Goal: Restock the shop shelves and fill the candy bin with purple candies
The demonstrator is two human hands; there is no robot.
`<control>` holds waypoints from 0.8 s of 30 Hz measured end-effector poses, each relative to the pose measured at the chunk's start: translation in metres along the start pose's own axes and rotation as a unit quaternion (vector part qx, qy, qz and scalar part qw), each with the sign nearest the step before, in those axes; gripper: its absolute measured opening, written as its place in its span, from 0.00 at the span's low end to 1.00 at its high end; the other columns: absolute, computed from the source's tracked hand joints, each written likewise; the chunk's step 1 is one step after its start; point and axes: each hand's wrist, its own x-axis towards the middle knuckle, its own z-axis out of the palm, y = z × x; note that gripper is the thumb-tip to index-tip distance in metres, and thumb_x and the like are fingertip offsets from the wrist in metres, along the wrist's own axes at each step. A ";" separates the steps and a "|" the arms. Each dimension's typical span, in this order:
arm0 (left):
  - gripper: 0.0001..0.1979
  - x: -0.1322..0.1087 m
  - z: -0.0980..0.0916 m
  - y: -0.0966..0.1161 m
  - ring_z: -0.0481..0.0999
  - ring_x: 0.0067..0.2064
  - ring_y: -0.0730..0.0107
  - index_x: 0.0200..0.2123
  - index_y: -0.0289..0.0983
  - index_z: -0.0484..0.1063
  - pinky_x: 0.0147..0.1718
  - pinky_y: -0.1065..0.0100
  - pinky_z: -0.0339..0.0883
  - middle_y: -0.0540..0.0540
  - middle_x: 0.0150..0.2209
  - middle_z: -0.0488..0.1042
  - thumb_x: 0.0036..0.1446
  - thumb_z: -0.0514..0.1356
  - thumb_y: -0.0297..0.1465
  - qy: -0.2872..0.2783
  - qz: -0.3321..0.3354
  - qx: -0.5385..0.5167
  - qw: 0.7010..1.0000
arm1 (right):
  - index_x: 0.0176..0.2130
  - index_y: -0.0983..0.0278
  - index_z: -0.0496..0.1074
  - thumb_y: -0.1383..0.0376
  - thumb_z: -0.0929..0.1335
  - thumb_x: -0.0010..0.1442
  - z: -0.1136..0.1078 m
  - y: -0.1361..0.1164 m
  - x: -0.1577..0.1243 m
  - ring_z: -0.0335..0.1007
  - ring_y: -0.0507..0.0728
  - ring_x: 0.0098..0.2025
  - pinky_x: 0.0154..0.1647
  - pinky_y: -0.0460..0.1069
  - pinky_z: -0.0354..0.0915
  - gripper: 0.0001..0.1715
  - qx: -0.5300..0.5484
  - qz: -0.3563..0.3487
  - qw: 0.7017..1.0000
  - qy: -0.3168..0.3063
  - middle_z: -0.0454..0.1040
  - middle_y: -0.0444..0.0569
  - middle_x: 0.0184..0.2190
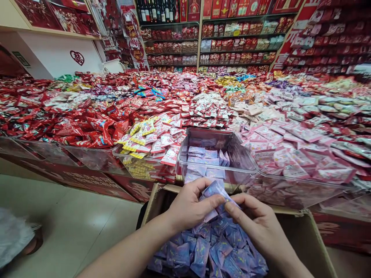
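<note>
Between my two hands are small purple candy packets [216, 189], held just above an open cardboard box. My left hand [193, 202] has its thumb and fingers closed on them from the left. From the right, the thumb and fingers of my right hand [252, 216] pinch the same packets near their lower right end. Below lie many loose purple packets [199, 251] filling the cardboard box [314, 235]. Just beyond my hands stands a clear plastic bin [246, 162], partly filled with rows of purple packets [203, 154]. How many packets I hold is hidden by my fingers.
Yellow-and-white packets [145, 133] and red packets [98, 129] fill bins to the left. Pink packets [301, 150] are heaped to the right. Stocked shelves [237, 42] stand behind. A person's white garment [13, 237] shows at lower left above the tiled floor [84, 227].
</note>
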 end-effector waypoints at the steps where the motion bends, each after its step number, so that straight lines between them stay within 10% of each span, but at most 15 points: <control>1: 0.12 0.000 0.000 -0.001 0.64 0.30 0.75 0.33 0.33 0.67 0.31 0.73 0.59 0.51 0.28 0.66 0.52 0.60 0.37 0.000 0.000 0.024 1.000 | 0.32 0.62 0.70 0.53 0.67 0.53 -0.003 0.000 0.001 0.67 0.53 0.28 0.27 0.46 0.65 0.15 -0.013 -0.012 1.000 -0.002 0.71 0.48 0.28; 6: 0.19 -0.005 0.003 -0.006 0.67 0.33 0.74 0.42 0.37 0.59 0.35 0.72 0.60 0.49 0.33 0.70 0.49 0.62 0.33 -0.047 0.027 0.017 0.998 | 0.45 0.61 0.67 0.55 0.67 0.54 -0.014 -0.011 0.007 0.69 0.54 0.34 0.31 0.46 0.67 0.20 -0.094 -0.062 0.992 -0.056 0.72 0.48 0.32; 11: 0.30 -0.010 0.005 -0.001 0.67 0.31 0.76 0.49 0.39 0.57 0.33 0.73 0.61 0.51 0.33 0.69 0.43 0.67 0.31 -0.101 -0.026 -0.112 0.988 | 0.33 0.62 0.68 0.56 0.65 0.57 -0.015 -0.030 0.014 0.65 0.50 0.25 0.24 0.43 0.63 0.12 -0.106 -0.067 0.990 -0.061 0.69 0.44 0.24; 15: 0.13 -0.008 0.004 0.003 0.67 0.33 0.73 0.36 0.32 0.70 0.33 0.73 0.59 0.47 0.32 0.71 0.50 0.61 0.35 -0.104 -0.026 -0.102 0.989 | 0.31 0.63 0.65 0.55 0.66 0.56 -0.019 -0.038 0.020 0.63 0.48 0.19 0.19 0.41 0.62 0.13 0.002 -0.020 1.000 -0.022 0.67 0.41 0.18; 24: 0.13 -0.009 0.001 0.005 0.64 0.27 0.75 0.30 0.32 0.70 0.27 0.74 0.57 0.47 0.26 0.71 0.55 0.55 0.37 -0.145 -0.050 -0.074 0.985 | 0.46 0.57 0.64 0.60 0.68 0.55 -0.030 -0.043 0.016 0.71 0.53 0.38 0.36 0.45 0.69 0.18 -0.023 -0.051 0.993 -0.104 0.73 0.47 0.35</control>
